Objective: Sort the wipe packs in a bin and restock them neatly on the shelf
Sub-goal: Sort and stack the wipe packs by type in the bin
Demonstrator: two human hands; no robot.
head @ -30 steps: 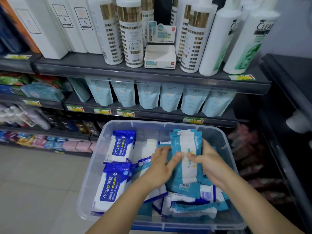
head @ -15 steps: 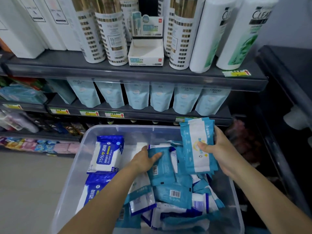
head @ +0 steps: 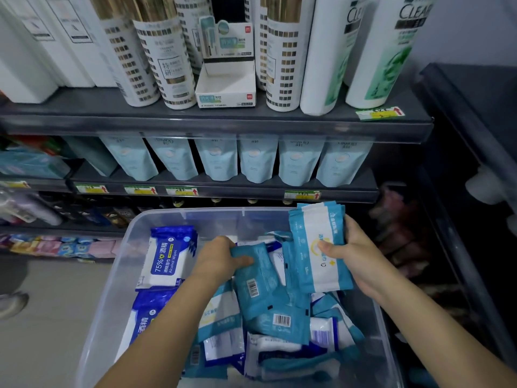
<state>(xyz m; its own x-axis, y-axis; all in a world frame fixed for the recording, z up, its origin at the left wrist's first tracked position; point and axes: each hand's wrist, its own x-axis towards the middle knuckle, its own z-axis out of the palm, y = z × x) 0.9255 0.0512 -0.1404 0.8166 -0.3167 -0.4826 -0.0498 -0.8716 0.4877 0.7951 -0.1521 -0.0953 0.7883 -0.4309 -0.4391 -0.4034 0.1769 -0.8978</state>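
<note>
**Q:** What fills the view?
**A:** A clear plastic bin [head: 112, 289], seen from above, standing in front of dark shop shelving. It holds two kinds of loose wipe packs.

**Q:** Where do the packs lie?
**A:** Against the bin's left wall lie blue packs [head: 167, 261] labelled "75% Alcohol Wipes", face up. The bin's middle and right side hold a heap [head: 279, 317] of teal packs. Many are barcode side up and they overlap at odd angles.

**Q:** What are the hands doing?
**A:** The left hand [head: 221, 259] reaches into the bin's middle and grasps one teal pack [head: 257, 278] by its top edge, thumb on its face. That pack touches the heap. The right hand [head: 355, 256] grips a small stack [head: 316, 247] of teal packs upright above the bin's right side, near its far rim. Its thumb lies across the front and its fingers are behind. I cannot tell how many packs are in the stack.

**Q:** And beyond the bin?
**A:** Just behind it is a shelf [head: 223, 191] with a row of pale blue pouches [head: 215, 158]. Above that, a top shelf [head: 223, 127] carries tall white bottles [head: 324, 57] and an open white box [head: 226, 88].
</note>
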